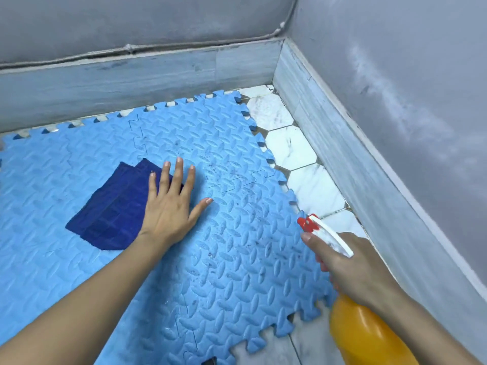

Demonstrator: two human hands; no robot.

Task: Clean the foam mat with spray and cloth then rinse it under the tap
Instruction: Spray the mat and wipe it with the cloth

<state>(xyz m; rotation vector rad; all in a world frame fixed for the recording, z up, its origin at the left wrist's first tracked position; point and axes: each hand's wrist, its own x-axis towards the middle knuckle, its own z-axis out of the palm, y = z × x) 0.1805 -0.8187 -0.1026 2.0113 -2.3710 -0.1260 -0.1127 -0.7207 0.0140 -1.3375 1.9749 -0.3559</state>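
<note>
Spraying comes first: right hand (353, 270), wrapped around the orange plastic spray bottle (369, 335), should aim at the blue foam mat's (237, 259) dark specks; left hand (171, 204) lies spread flat beside the folded navy cloth (113, 214).

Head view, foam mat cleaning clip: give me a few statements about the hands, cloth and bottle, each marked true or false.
1. The right hand holds the orange spray bottle. True.
2. The dark blue cloth is lying on the white floor tiles. False: it lies on the blue foam mat.
3. The left hand rests flat with fingers spread, partly over the cloth's edge. True.
4. The bottle's nozzle is blue. False: the nozzle tip is red, on a white trigger head.
5. The mat is spotless. False: dark specks show on it between the two hands.
</note>
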